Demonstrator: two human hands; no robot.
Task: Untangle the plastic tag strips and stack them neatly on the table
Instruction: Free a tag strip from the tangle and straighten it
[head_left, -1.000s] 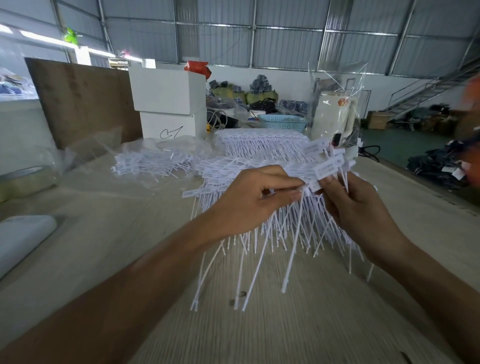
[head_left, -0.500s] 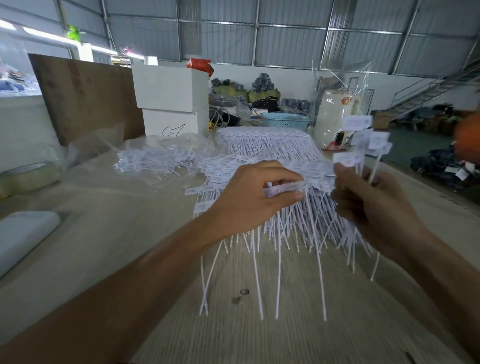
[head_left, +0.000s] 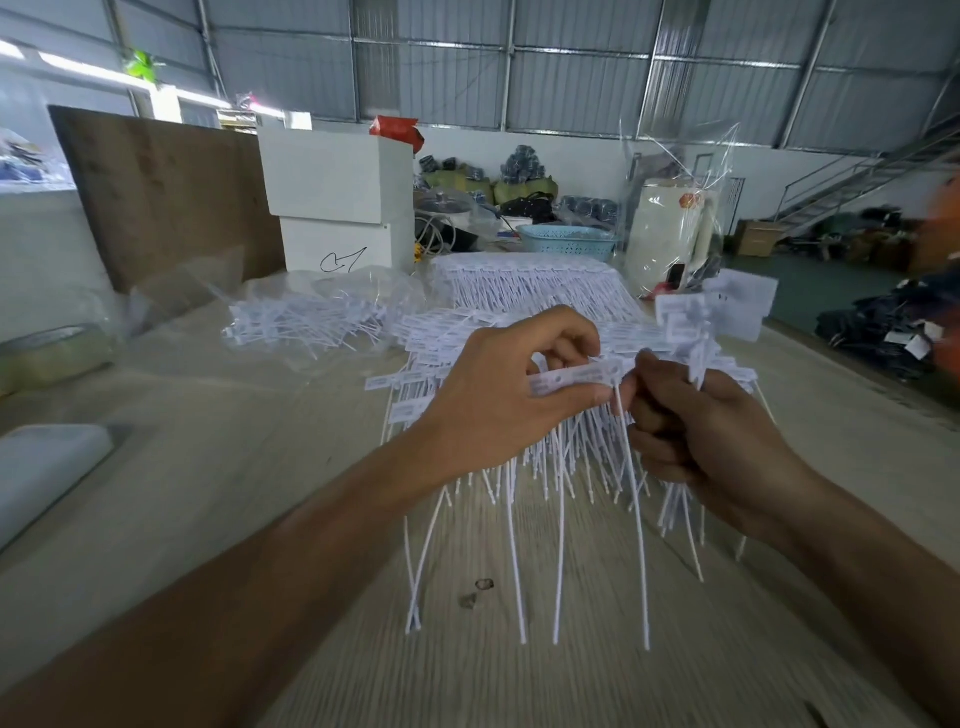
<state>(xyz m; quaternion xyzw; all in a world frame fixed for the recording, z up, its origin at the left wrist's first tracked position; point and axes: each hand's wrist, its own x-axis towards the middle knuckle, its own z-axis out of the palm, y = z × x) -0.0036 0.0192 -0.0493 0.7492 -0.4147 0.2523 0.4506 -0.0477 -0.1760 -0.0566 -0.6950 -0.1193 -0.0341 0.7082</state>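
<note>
Table (head_left: 223, 483): bearing everything.
Stack of tag strips (head_left: 524, 291): lying past the hands, squared for neatness.
Loose pile (head_left: 306, 317): lying left of the stack, waiting.
Left hand (head_left: 498, 395): pinching a row of tags (head_left: 576, 375), tails dangling free.
Right hand (head_left: 711, 441): fingers curling round a few upright strips (head_left: 696, 332), apparently pulling them free.

Both forearms are bare right up to the frame's edge, no sleeves showing. The left hand (head_left: 498, 400) and right hand (head_left: 711, 447) wear no gloves, rings, watch or wristband that I can see.
</note>
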